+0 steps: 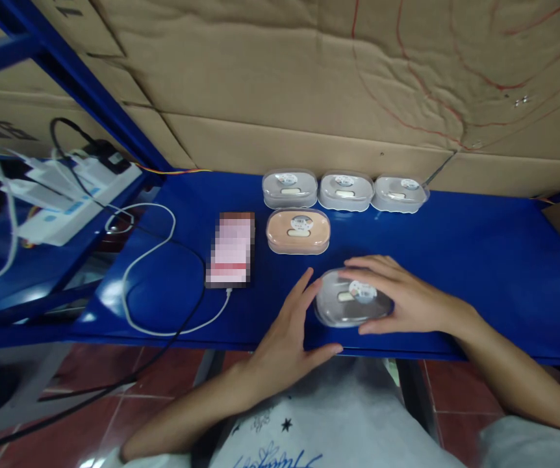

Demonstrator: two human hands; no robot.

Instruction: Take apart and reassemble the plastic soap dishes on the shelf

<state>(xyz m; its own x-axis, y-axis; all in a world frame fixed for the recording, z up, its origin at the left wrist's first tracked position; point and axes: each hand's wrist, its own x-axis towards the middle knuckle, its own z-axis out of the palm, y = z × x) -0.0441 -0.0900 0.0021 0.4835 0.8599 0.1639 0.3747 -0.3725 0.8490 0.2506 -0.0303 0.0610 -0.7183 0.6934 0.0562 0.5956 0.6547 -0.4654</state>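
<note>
At the front of the blue shelf, my right hand (397,292) grips a grey oval plastic box (338,307) with a clear lid from its right side, fingers over the far edge and thumb on the near one. A round label sticks to that lid, partly covered by fingers. My left hand (290,331) is spread open at the box's left, thumb and fingers apart; whether a fingertip touches it I cannot tell. Just behind sits a peach box (280,233) of the same shape. Three more grey boxes, a left one (275,194), a middle one (331,195) and a right one (382,198), form a row at the back.
A phone (230,250), its screen blurred out, lies left of the boxes on the blue shelf (475,260). Its white cable (124,286) loops toward a power strip (70,211) with several plugs. Cardboard (270,78) walls the back, and a blue post (89,84) slants at left.
</note>
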